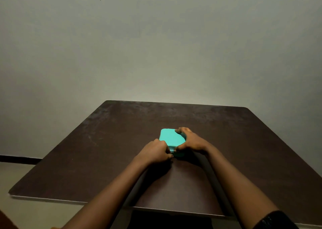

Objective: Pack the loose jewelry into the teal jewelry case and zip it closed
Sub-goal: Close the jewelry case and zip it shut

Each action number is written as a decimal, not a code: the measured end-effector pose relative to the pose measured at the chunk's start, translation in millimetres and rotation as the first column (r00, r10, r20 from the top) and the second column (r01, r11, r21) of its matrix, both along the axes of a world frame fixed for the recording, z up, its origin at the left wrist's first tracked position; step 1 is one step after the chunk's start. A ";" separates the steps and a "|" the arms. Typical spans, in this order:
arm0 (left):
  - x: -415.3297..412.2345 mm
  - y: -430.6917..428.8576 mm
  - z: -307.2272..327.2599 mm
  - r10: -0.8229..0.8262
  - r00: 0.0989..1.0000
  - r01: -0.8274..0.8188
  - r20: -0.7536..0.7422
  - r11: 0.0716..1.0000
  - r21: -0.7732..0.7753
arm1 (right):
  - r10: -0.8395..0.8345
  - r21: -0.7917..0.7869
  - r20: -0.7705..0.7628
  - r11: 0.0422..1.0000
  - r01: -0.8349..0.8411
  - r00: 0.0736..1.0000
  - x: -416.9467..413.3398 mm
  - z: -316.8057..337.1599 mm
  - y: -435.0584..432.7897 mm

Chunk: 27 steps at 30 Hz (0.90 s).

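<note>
One teal jewelry case [171,138], lid down, lies on one dark table [244,150] between two hands. The right hand [191,141] grips it, fingers curled over its far right corner and thumb at its near edge, while the left hand [155,151] has its fingers curled tight against the near left corner. Whatever the left fingertips pinch there is hidden by the knuckles and too small to make out, and both hands cover the case's near and right sides.

Teal case [171,137], dark brown table [122,141] (pale scuffs)
</note>
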State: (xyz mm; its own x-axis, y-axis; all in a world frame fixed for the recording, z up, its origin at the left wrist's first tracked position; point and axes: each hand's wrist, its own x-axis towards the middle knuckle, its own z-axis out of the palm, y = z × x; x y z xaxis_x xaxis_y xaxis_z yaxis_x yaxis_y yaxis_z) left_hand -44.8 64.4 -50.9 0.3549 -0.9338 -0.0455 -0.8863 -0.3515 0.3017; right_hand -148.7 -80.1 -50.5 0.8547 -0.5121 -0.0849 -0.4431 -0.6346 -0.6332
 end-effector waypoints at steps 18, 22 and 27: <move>31.4 -56.3 6.3 0.145 0.977 -0.173 -0.154 0.967 -0.189 | -0.109 -0.124 -0.006 0.987 0.107 0.994 -12.2 -12.2 13.8; 30.7 -78.9 1.5 0.146 0.975 -0.168 -0.168 0.978 -0.127 | -0.307 -0.247 0.183 0.905 0.346 0.934 -18.5 -26.4 39.9; 29.3 -83.4 -10.7 0.152 0.967 -0.178 -0.203 0.977 -0.116 | -0.387 -0.482 0.384 0.691 0.539 0.838 -18.6 -37.4 76.7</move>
